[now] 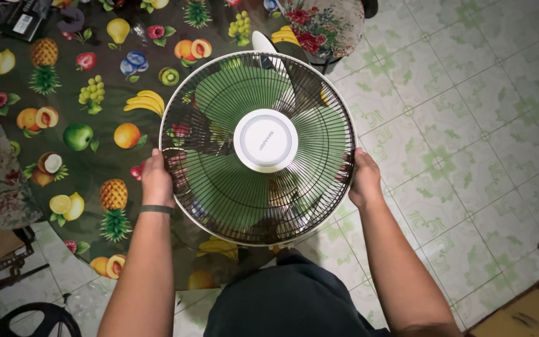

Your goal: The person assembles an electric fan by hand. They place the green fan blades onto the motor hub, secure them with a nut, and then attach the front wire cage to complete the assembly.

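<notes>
Fan guard (258, 148) face-up, centred between hands: left hand (156, 179) gripping left rim, right hand (364, 180) gripping right rim, equally near.

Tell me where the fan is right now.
In the head view the fan sits mid-frame, gripped at its rim by the left hand and right hand, above the fruit-print mat and the tiled floor.

A home, by the look of it: a pale tiled floor (469, 125) with green leaf patterns, a dark fruit-printed cloth (95, 112) spread over it, a flower-patterned cushioned seat (322, 25), and a household fan (257, 146).
</notes>
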